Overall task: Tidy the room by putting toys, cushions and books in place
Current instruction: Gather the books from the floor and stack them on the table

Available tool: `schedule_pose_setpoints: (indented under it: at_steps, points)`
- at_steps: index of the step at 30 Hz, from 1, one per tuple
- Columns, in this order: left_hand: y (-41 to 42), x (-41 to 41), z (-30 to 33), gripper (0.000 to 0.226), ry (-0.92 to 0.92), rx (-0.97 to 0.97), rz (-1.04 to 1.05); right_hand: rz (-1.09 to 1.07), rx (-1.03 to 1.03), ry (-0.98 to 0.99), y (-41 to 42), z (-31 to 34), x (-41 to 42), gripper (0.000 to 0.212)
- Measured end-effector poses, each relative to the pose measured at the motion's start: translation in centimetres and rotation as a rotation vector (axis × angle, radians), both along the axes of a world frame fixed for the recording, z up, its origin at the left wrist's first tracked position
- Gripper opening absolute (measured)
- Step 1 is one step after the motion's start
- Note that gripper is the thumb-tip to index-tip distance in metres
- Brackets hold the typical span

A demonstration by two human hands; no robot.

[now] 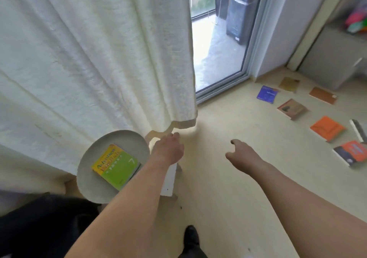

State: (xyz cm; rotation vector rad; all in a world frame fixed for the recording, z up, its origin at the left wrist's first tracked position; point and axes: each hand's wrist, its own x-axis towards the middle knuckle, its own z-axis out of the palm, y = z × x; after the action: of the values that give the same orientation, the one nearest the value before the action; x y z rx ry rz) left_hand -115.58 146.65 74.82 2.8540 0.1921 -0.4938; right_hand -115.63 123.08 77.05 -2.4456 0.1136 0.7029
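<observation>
A yellow and green book [116, 166] lies flat on a small round white table [93, 180] beside the curtain. My left hand [168, 148] hovers just right of the table, fingers loosely curled, holding nothing. My right hand [241, 155] hangs over the bare floor, fingers loosely curled and empty. Several books lie scattered on the floor at the right: a blue book [267, 94], a tan book [289, 84], a brown book [292, 109], an orange book [326, 127] and an orange and black book [351, 152].
A long white curtain [89, 59] hangs on the left, reaching the floor. A glass sliding door [218, 49] stands beyond it. A grey cabinet [333, 59] sits at the right. Dark furniture [39, 228] fills the lower left. My dark shoe [191, 238] is below.
</observation>
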Motion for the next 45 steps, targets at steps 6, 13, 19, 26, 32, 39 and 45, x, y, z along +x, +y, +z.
schedule_pose_setpoints:
  at_steps: [6,13,19,26,32,39,45]
  points:
    - [-20.6,-1.6,-0.6,0.042,0.015,0.050,-0.297,-0.275,0.004,0.024,-19.8,-1.9,-6.7,0.062]
    - [-39.8,-5.7,-2.6,0.039,0.029,0.042,-0.525,-0.504,-0.008,0.079,-37.1,-2.8,-14.3,0.062]
    - [-50.7,-5.9,-4.0,0.040,0.097,0.102,-0.648,-0.612,0.016,0.104,-46.7,-4.3,-17.0,0.062]
    - [-62.1,-2.9,-7.2,0.041,0.155,0.145,-0.686,-0.665,0.007,0.129,-58.5,-7.5,-15.7,0.061]
    - [-75.7,-1.1,-10.3,0.040,0.260,0.136,-0.741,-0.713,-0.019,0.189,-70.3,-9.9,-14.5,0.059]
    - [-89.6,-4.3,-12.2,0.041,0.307,0.141,-0.887,-0.838,-0.018,0.259,-81.8,-13.1,-17.6,0.059]
    - [-98.2,-9.8,-14.0,0.040,0.357,0.180,-0.899,-0.924,-0.041,0.331,-89.9,-16.4,-23.6,0.056]
